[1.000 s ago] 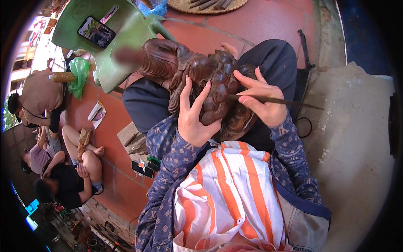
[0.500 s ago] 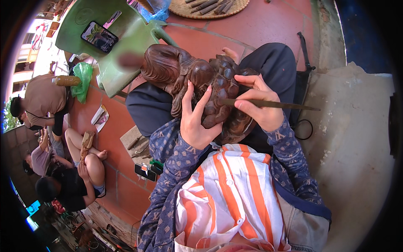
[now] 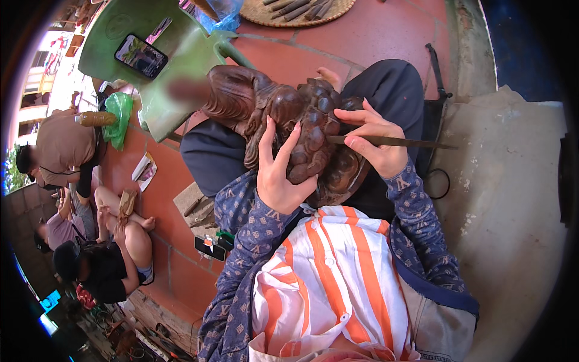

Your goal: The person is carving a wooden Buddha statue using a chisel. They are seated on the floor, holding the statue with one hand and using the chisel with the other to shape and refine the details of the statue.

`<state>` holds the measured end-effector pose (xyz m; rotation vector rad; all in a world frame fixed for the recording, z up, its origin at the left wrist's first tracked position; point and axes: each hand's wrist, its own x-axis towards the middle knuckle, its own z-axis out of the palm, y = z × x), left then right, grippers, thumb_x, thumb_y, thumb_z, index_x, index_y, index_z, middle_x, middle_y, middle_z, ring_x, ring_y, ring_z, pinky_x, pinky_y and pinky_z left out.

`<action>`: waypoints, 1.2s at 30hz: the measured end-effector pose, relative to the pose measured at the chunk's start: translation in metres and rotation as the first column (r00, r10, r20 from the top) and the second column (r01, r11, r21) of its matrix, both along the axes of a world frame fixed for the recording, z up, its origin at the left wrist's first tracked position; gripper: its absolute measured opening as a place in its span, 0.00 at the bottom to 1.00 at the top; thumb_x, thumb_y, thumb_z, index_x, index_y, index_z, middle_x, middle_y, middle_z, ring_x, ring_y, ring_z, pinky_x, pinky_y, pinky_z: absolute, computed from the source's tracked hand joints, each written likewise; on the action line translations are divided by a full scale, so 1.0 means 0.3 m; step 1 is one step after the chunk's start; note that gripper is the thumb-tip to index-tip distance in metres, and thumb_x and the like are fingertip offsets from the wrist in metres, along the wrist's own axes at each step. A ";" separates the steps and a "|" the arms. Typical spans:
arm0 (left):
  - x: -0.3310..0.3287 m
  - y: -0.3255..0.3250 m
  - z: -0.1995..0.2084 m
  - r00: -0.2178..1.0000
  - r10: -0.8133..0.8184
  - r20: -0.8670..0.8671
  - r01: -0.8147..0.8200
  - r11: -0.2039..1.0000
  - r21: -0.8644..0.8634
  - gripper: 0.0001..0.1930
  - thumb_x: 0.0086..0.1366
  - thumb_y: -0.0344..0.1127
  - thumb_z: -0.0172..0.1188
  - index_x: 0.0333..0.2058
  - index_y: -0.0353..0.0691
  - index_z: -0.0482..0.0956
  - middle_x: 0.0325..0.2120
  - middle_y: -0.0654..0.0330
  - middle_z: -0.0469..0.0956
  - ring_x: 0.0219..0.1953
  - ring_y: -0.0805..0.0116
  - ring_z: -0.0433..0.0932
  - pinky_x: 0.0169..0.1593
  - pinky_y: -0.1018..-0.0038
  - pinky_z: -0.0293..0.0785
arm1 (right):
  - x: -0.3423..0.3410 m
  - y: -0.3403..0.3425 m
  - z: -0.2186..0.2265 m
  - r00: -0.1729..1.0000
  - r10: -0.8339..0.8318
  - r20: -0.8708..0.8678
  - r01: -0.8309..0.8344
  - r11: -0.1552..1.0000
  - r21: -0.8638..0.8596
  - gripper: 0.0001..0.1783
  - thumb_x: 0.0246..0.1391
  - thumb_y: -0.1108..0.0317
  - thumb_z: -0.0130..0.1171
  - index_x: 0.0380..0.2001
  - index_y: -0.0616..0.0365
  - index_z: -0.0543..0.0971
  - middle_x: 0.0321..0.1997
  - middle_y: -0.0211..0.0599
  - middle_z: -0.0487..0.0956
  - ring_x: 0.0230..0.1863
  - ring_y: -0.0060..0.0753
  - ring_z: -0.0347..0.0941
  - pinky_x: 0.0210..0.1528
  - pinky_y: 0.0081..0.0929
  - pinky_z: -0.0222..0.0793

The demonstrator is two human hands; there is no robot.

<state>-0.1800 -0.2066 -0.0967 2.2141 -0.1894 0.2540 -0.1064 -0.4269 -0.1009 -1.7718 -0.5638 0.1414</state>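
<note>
A dark brown wood carving (image 3: 232,99) with flowing folds and rounded knobs lies across my lap. My left hand (image 3: 280,178) grips it from the near side, two fingers stretched over the knobs and the thumb against its lower part. In my right hand (image 3: 380,142) is a slim, tapered metal file (image 3: 416,143), pinched between thumb and fingers. Its working end meets the knobbed part of the carving, just right of my left fingers, while the narrow end points right. The exact contact spot is too small to make out.
A green plastic chair (image 3: 111,36) ahead left carries a phone (image 3: 141,55). A round woven tray (image 3: 253,9) of tools lies on the red tiles. Another phone (image 3: 209,248) and a board (image 3: 184,208) sit left of me. Co-workers sit far left; a pale slab (image 3: 500,211) is at right.
My right hand has drawn the file slightly right and up along the knobs. My left hand stays nearly in place on the carving. At far left a co-worker's head and hand have shifted.
</note>
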 end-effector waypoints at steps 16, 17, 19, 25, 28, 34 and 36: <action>0.002 -0.003 0.006 1.000 -0.001 -0.005 0.001 1.000 -0.001 0.42 0.38 0.28 0.68 0.58 0.38 0.70 0.62 0.37 0.56 0.66 0.43 0.56 0.66 0.58 0.53 | 0.018 0.028 0.051 0.995 0.044 -0.094 -0.039 0.997 0.061 0.05 0.50 0.73 0.64 0.30 0.64 0.84 0.48 0.44 0.78 0.51 0.34 0.72 0.54 0.28 0.66; 0.002 -0.004 0.009 1.000 -0.001 -0.010 0.001 1.000 0.001 0.42 0.38 0.28 0.68 0.58 0.37 0.70 0.62 0.37 0.56 0.66 0.43 0.56 0.66 0.58 0.53 | 0.020 0.023 0.046 0.987 0.054 -0.148 -0.039 0.994 0.098 0.06 0.49 0.72 0.64 0.30 0.64 0.84 0.49 0.44 0.77 0.51 0.34 0.72 0.54 0.28 0.65; 0.000 -0.001 0.007 1.000 -0.005 -0.011 0.005 1.000 0.003 0.42 0.38 0.28 0.68 0.59 0.38 0.69 0.62 0.37 0.56 0.66 0.42 0.56 0.66 0.58 0.53 | 0.026 0.004 0.033 0.965 0.077 -0.252 -0.034 0.985 0.168 0.07 0.49 0.71 0.65 0.30 0.63 0.84 0.49 0.43 0.77 0.52 0.33 0.71 0.55 0.28 0.64; 0.002 -0.002 0.009 1.000 0.000 -0.008 0.000 1.000 0.002 0.41 0.38 0.28 0.67 0.58 0.38 0.70 0.62 0.37 0.55 0.66 0.42 0.56 0.66 0.58 0.53 | 0.027 0.021 0.061 0.986 0.069 -0.150 -0.058 0.995 0.076 0.06 0.49 0.72 0.64 0.30 0.64 0.84 0.49 0.44 0.78 0.51 0.34 0.72 0.54 0.28 0.66; 0.000 -0.002 0.010 1.000 -0.001 -0.009 0.001 1.000 0.003 0.41 0.38 0.28 0.67 0.58 0.38 0.70 0.62 0.37 0.56 0.66 0.42 0.57 0.66 0.58 0.53 | 0.032 0.010 0.046 0.969 0.067 -0.239 -0.034 0.989 0.141 0.07 0.49 0.71 0.65 0.30 0.63 0.84 0.48 0.43 0.77 0.51 0.33 0.72 0.54 0.28 0.65; 0.000 -0.001 0.010 1.000 0.006 -0.003 -0.006 1.000 0.010 0.41 0.38 0.28 0.67 0.58 0.38 0.70 0.62 0.37 0.56 0.66 0.42 0.56 0.66 0.58 0.52 | 0.037 0.017 0.067 0.969 0.082 -0.232 -0.056 0.991 0.118 0.08 0.48 0.70 0.66 0.29 0.64 0.84 0.46 0.44 0.78 0.50 0.34 0.73 0.53 0.28 0.66; -0.004 -0.002 0.009 1.000 0.008 -0.008 -0.008 1.000 0.010 0.41 0.38 0.28 0.67 0.58 0.38 0.70 0.62 0.37 0.56 0.66 0.42 0.56 0.66 0.58 0.52 | 0.044 0.019 0.059 0.973 0.074 -0.218 -0.052 0.993 0.104 0.08 0.48 0.69 0.66 0.29 0.64 0.84 0.46 0.44 0.78 0.50 0.33 0.73 0.53 0.28 0.65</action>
